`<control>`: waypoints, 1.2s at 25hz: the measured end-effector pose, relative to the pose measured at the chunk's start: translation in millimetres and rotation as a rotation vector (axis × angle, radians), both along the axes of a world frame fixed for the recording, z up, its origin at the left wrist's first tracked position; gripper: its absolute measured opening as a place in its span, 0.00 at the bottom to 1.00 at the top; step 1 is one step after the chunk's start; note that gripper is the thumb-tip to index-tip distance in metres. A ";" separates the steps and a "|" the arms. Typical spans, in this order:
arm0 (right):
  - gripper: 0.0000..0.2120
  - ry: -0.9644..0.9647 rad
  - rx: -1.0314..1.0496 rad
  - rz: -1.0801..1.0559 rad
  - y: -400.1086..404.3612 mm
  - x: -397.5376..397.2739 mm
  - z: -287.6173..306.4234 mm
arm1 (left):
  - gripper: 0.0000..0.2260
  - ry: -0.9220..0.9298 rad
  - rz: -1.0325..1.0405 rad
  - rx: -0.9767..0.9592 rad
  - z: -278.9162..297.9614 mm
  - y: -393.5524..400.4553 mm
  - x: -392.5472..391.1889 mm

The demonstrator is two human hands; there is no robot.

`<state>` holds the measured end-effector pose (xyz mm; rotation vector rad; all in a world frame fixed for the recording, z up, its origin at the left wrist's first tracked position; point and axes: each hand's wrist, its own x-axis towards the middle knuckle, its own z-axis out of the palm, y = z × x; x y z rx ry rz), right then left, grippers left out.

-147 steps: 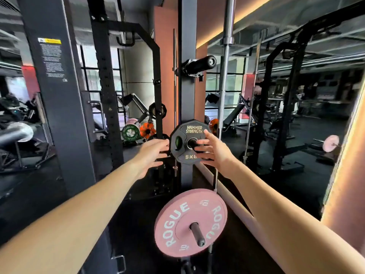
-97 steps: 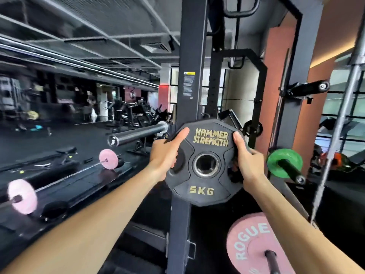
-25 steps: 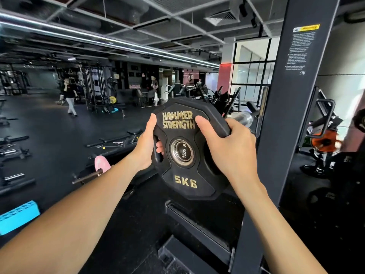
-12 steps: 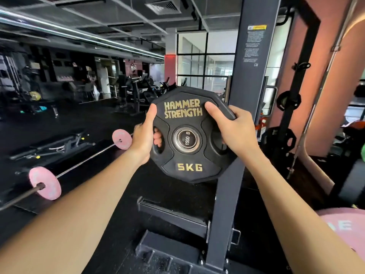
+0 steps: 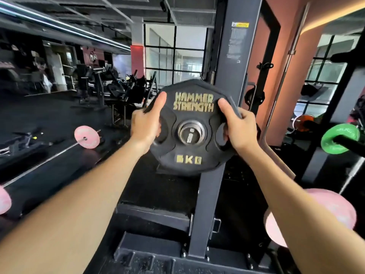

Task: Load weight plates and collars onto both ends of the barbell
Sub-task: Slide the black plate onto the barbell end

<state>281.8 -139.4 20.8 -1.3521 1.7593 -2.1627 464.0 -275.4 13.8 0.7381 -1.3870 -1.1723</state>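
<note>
Both the left hand (image 5: 146,125) and right hand (image 5: 238,131) gripped the black plate (image 5: 192,129) by its side cut-outs, upright on the bar end (image 5: 190,135) showing through its hole beside the rack post (image 5: 223,115); judged best pushed squarely inward, level.

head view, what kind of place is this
A gym, most likely a weight room: both hands grip a black 5 kg plate on a bar end beside a rack upright, and a barbell with pink plates lies on the floor.
</note>
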 end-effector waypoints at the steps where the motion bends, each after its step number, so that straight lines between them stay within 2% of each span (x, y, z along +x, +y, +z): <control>1: 0.31 -0.011 0.023 -0.032 -2.1 -1.0 0.1 | 0.33 -0.037 0.001 0.021 1.8 1.2 -1.0; 10: 0.32 -0.017 0.038 -0.095 -48.6 -39.5 1.0 | 0.35 -0.013 -0.039 -0.005 -2.8 -48.1 -39.9; 19: 0.33 -0.083 0.012 -0.146 -143.7 -120.6 -9.8 | 0.35 -0.062 -0.016 -0.057 5.3 -143.0 -121.7; 21: 0.33 -0.085 0.051 -0.134 -156.2 -126.8 -13.3 | 0.35 -0.072 -0.024 -0.024 1.3 -155.9 -128.7; 24: 0.38 -0.094 0.055 -0.108 -196.2 -166.9 -5.1 | 0.32 -0.046 -0.030 0.021 2.9 -198.0 -172.1; 30: 0.34 -0.072 0.092 -0.125 -256.7 -219.5 5.1 | 0.31 -0.050 -0.014 0.066 4.3 -259.3 -229.8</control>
